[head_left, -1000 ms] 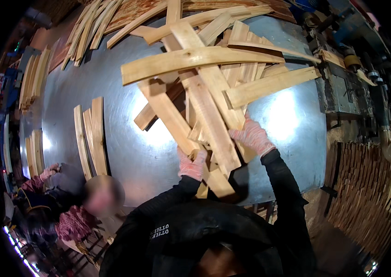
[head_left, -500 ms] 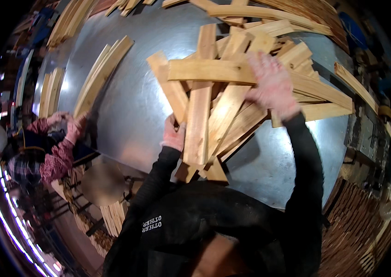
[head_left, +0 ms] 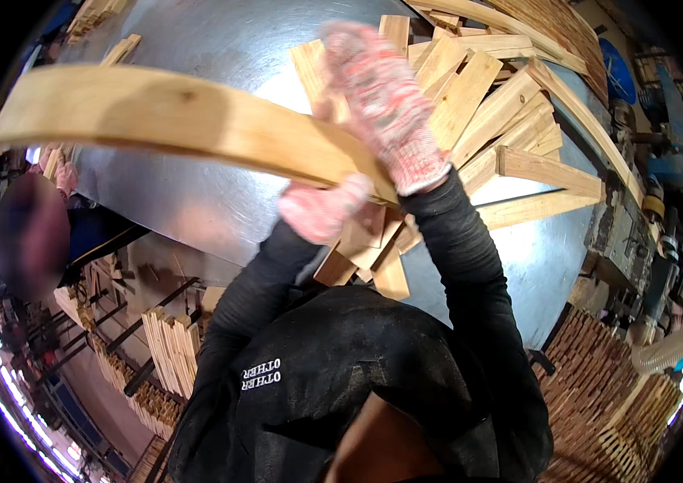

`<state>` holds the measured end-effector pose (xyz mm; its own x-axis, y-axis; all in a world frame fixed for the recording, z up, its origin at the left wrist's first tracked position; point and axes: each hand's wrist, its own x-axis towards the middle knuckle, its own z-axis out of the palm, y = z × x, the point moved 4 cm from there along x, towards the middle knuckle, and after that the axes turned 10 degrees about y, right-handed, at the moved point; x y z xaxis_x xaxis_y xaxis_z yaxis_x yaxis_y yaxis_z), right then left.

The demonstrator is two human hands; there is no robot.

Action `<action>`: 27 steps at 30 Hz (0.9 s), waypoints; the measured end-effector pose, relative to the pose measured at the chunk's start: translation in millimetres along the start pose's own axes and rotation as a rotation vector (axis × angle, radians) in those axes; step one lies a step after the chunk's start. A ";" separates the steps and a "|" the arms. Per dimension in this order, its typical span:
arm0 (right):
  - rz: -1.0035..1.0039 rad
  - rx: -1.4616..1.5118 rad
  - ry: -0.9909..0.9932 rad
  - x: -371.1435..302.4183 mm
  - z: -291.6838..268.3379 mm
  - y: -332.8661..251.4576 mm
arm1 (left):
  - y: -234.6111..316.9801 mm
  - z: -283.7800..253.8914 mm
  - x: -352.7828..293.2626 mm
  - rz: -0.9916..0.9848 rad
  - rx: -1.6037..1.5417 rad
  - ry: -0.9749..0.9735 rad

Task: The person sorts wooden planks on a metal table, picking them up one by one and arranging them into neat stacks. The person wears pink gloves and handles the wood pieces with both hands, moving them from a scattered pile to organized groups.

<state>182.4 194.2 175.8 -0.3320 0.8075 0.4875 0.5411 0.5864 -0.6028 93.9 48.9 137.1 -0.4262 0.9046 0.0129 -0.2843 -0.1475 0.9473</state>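
- One long board (head_left: 196,117) is raised above the surface (head_left: 196,32); it stretches over the left part, and its right end is between the two hands, close to the near edge.
- One left hand (head_left: 321,211), in a pink-white glove, is partly closed on this board from the near side, the thumb along its edge; the fingers are hidden.
- One right hand (head_left: 382,105), gloved the same, is beside the board's right end on the far side, blurred; I cannot tell how far it is open or whether it grips.
- More than ten loose boards (head_left: 466,92) overlap from the near edge to the far right corner; the exact count is hidden.
- One co-worker's hand (head_left: 66,173) is near the left edge.
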 end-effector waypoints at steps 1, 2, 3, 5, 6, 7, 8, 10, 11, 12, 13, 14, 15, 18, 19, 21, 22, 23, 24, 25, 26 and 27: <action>0.061 -0.047 0.098 -1.6 5.1 6.2 | 15.4 -26.2 12.1 0.101 0.145 0.015; 0.120 -0.097 0.198 -7.7 8.7 10.7 | 21.3 -54.7 19.2 0.032 -0.134 0.123; 0.266 -0.129 0.082 -23.2 15.7 18.9 | 34.6 -89.9 34.2 0.017 -0.236 0.073; 0.561 -0.197 -0.133 -65.0 27.9 36.8 | 44.4 -196.8 71.2 -0.237 -0.241 0.000; 0.362 -0.465 -0.289 -85.0 50.0 40.9 | 30.6 -258.5 90.5 -0.355 -0.362 -0.054; 0.366 -0.608 -0.329 -96.2 57.8 20.0 | 28.7 -304.5 100.1 -0.435 -0.162 0.260; 0.347 -0.745 -0.367 -103.2 67.1 -2.9 | 15.1 -369.2 110.0 -0.374 0.217 0.452; 0.458 -0.713 -0.401 -102.9 81.7 -9.1 | 2.3 -452.1 126.1 -0.395 1.065 0.488; 0.515 -0.702 -0.418 -104.2 84.1 -6.8 | -1.5 -468.0 129.2 -0.329 1.526 0.382; 0.533 -0.721 -0.395 -106.3 88.5 -5.3 | -6.9 -474.1 129.4 -0.367 1.603 0.358; 0.551 -0.740 -0.371 -108.3 91.9 -1.9 | -9.7 -474.9 127.2 -0.402 1.682 0.334; 0.570 -0.757 -0.347 -110.9 92.8 -2.4 | -11.3 -473.5 123.4 -0.434 1.763 0.309; 0.597 -0.695 -0.273 -112.4 89.2 -7.4 | -4.5 -458.6 125.6 -0.410 1.835 0.338; 0.867 0.210 0.098 -120.1 81.5 -29.5 | 20.2 -372.2 113.6 0.358 1.580 0.345; 0.928 0.628 0.165 -116.5 86.2 -51.9 | -7.0 -351.8 103.3 0.273 1.228 0.282; 0.662 0.326 0.119 -123.2 103.5 -60.8 | -44.8 -275.1 76.4 -0.390 0.338 0.060; 0.328 -0.041 0.070 -127.8 110.6 -60.3 | -48.4 -222.9 60.6 -0.643 -0.161 -0.143; 0.243 -0.578 0.039 -104.2 94.5 -72.2 | -46.8 -179.7 40.4 -0.965 -0.550 -0.261; 0.331 -0.712 0.101 -104.9 80.0 -58.1 | -48.5 -155.3 33.4 -0.991 -0.869 -0.437; 0.429 -0.854 0.169 -108.1 65.0 -33.4 | -63.3 -154.5 33.8 -0.985 -0.768 -0.352; 0.584 -0.859 0.139 -117.6 51.2 -12.0 | -76.1 -154.6 33.0 -0.981 -0.661 -0.271; 0.734 -0.866 0.101 -126.4 38.6 8.3 | -88.3 -162.0 37.6 -0.889 -0.251 -0.030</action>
<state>199.0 99.4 84.7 0.3272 0.9058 0.2692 0.9436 -0.2981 -0.1440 -36.2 31.1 2.1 0.0594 0.7364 -0.6739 -0.6754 0.5268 0.5161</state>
